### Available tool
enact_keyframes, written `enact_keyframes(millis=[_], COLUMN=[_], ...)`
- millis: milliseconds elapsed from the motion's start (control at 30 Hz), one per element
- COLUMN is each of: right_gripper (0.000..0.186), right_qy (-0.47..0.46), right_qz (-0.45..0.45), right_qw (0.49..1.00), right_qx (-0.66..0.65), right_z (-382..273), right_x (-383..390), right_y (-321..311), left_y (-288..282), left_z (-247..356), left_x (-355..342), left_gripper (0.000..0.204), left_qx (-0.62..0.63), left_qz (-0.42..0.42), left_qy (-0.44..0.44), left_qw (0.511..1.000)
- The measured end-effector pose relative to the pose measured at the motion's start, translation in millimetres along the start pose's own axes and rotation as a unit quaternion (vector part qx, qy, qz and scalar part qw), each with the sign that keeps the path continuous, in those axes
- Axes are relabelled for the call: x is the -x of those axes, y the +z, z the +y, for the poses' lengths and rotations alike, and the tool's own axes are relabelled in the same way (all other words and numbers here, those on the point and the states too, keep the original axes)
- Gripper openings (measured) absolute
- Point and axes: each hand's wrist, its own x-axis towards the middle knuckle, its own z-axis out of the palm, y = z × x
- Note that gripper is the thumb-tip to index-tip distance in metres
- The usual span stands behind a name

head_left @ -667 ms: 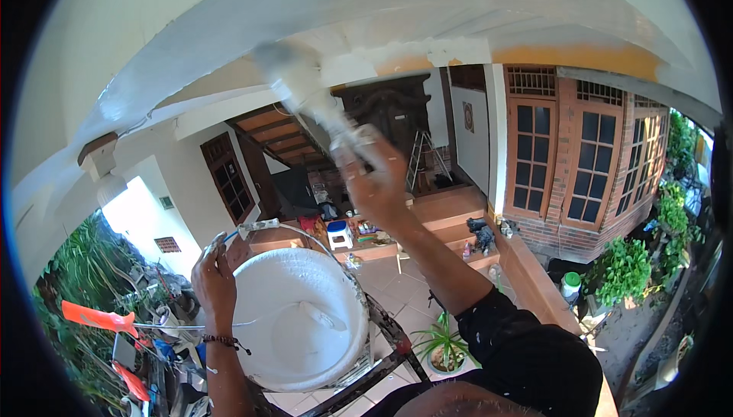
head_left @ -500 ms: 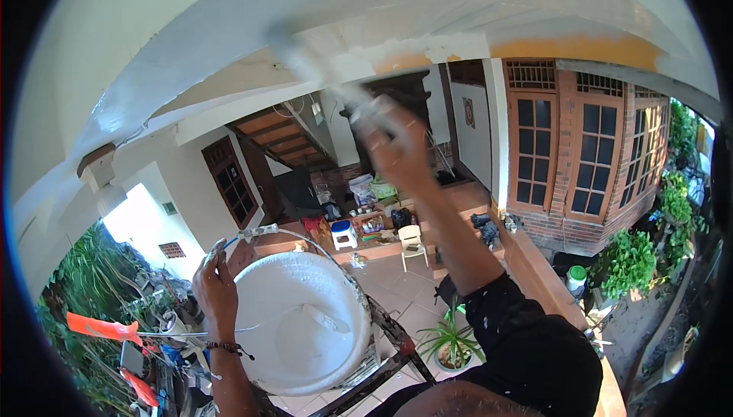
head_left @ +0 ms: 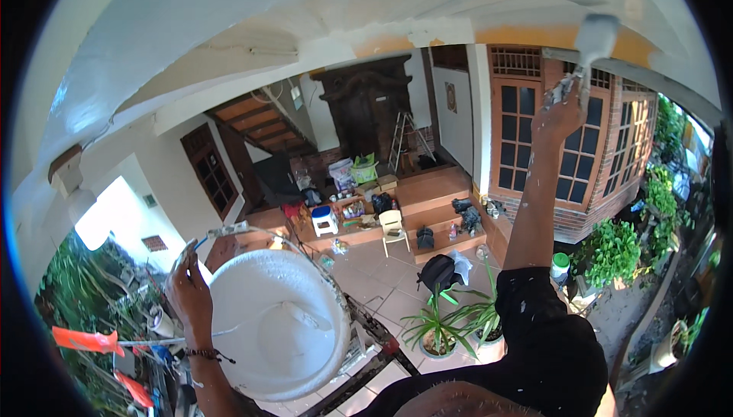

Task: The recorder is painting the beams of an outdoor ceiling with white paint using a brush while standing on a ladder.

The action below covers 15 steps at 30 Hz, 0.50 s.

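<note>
Steadily now: right hand, at two o'clock, clenched on paintbrush, stroke evenly along white eave; left hand, clasping paint bucket rim, hold level.

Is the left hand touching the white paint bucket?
Touching. The head view shows the left hand gripping the rim of the paint bucket.

Open air fills the frame's middle between the hands. The white eave closes off the top. At lower left the paint bucket blocks passage.
</note>
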Motion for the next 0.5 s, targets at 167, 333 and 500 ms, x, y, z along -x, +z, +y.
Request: enact_keyframes(millis=[167, 333, 500], right_gripper=[0.021, 0.034, 0.029], right_qy=[0.039, 0.202, 0.383], right_qz=[0.003, -0.034, -0.189], right_qw=[0.998, 0.975, 0.889], right_qx=[-0.039, 0.088, 0.165], right_z=[5, 3, -19], right_x=[52, 197, 334], right_y=[31, 9, -62], left_y=[-1, 5, -5], left_z=[7, 0, 8], left_x=[-1, -2, -2], left_gripper=[0.027, 0.026, 0.023], left_qx=[0.008, -0.006, -0.029], left_qz=[0.008, 0.001, 0.007], left_qy=[-0.011, -0.012, -0.021], left_qw=[1.0, 1.0, 0.999])
